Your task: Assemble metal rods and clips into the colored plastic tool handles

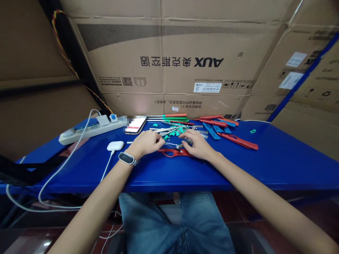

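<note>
Single view, head-worn: faces forward and down from above the wearer's lap (206, 222), table (278, 158) close below, printed cardboard (180, 40) upright beyond.

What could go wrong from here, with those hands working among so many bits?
The cord from the white case runs over the table edge beside the left forearm; the arm might snag it and pull the case off.

The small green pieces lie loose and jumbled just beyond both hands, so a brush of the right hand could scatter some.

The phone lies close behind the left hand and might get bumped.
</note>
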`<action>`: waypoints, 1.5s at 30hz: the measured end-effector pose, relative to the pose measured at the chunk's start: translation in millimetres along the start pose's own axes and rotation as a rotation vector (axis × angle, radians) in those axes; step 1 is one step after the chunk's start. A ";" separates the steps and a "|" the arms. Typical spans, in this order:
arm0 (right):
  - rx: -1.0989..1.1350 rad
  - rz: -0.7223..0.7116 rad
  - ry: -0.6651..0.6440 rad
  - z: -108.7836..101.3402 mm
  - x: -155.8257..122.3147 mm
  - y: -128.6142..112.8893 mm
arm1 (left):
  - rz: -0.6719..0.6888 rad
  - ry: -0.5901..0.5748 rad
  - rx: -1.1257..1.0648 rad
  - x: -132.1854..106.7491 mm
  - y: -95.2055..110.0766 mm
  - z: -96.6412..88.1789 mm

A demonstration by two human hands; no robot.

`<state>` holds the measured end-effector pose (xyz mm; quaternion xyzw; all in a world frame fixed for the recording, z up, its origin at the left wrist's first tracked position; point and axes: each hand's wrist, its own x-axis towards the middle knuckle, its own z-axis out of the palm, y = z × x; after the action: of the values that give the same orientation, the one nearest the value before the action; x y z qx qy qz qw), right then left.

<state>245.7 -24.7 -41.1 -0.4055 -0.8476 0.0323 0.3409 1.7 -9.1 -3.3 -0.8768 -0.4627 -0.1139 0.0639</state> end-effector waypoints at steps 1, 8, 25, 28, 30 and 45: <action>0.026 -0.025 0.022 -3.8 -5.2 -4.3 | -0.002 -0.001 0.004 -0.8 -0.3 0.5; -0.039 -0.180 -0.121 -8.3 -29.8 -17.9 | -0.019 -0.050 0.016 -4.8 -0.4 3.9; 0.120 -0.033 -0.174 -0.2 -25.0 -10.2 | -0.020 -0.080 -0.010 -7.2 -2.2 10.4; 0.173 0.028 -0.208 -0.6 -20.9 -8.3 | -0.025 -0.061 -0.038 -9.4 -4.3 10.3; 0.188 0.046 -0.218 -0.7 -19.4 -7.3 | 0.038 0.026 -0.067 -10.8 -3.8 9.5; 0.188 0.026 -0.179 0.2 -23.2 -10.9 | 0.489 0.117 -0.206 -9.3 11.0 30.8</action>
<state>248.5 -48.4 -50.5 -0.3783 -0.8625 0.1521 0.2999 10.0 -16.0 -35.5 -0.9564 -0.2186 -0.1920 0.0263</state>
